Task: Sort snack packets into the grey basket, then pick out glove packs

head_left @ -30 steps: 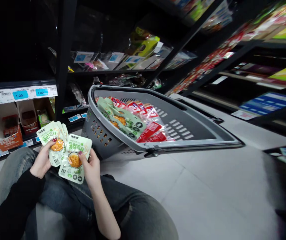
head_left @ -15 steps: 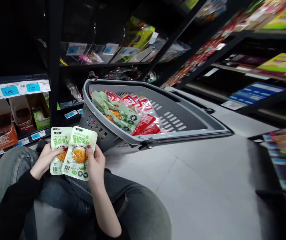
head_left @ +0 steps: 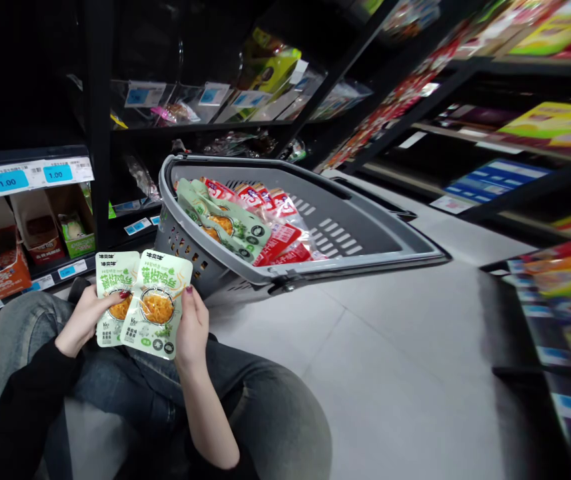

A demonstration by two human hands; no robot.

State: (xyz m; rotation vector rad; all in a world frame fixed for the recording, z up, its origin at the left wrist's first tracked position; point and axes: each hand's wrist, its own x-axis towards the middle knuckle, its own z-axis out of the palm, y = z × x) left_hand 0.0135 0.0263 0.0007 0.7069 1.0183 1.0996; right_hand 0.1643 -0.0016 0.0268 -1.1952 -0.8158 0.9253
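Note:
My left hand (head_left: 83, 315) pinches a light green snack packet (head_left: 108, 331) by its left side, thumb on the front. A second packet (head_left: 152, 327) of the same kind overlaps it on the right, with my right hand (head_left: 193, 328) closed on its right edge. Both face me, upright and slightly fanned over my lap, showing a bowl of orange shreds. Beyond them stands a grey shopping basket (head_left: 390, 233). In its near left part lie green packets (head_left: 225, 227) like these, against several red and clear packets (head_left: 285, 243).
Dark shelves with price labels (head_left: 138, 93) run behind the basket. Open snack boxes (head_left: 40, 233) sit on the low shelf at left. More stocked shelves (head_left: 540, 127) rise at right. Pale floor tiles (head_left: 375, 373) lie beside my crossed legs (head_left: 280, 413).
The view has shifted slightly, so the basket and shelves sit a little farther left. Both hands keep their hold on the two packets; the right thumb has moved slightly toward its packet's edge.

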